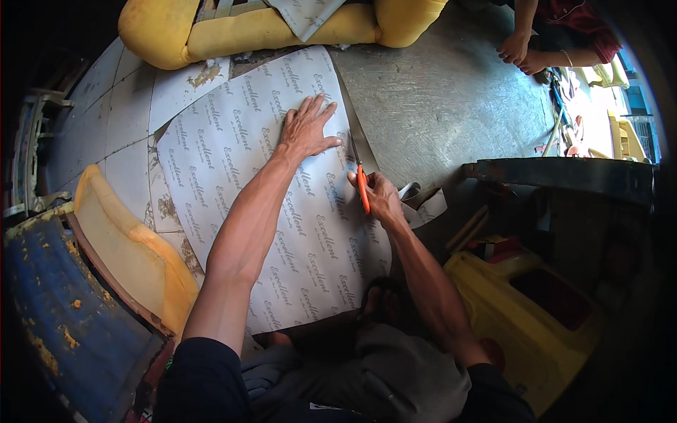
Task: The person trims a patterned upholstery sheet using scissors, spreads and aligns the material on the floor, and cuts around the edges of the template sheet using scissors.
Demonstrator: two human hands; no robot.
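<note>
A large white sheet (240, 155) with grey lettering printed all over lies flat on the floor in front of me. My left hand (307, 130) presses on its upper right part, palm down with the fingers spread. Close to the sheet's right edge, my right hand (381, 197) grips a pair of scissors (362, 185) by the orange handles. The dark blades point away from me along that edge, and I cannot tell how far apart they are. A curled offcut (427, 204) of similar sheet lies just right of my right hand.
Yellow padded foam furniture (282, 35) stands at the far side. At left is a worn blue piece (70, 296) with yellow foam (127, 233). A yellow box-like case (518, 303) and a dark curved beam (564, 173) are at right. Another person's hands (525, 56) rest at far right.
</note>
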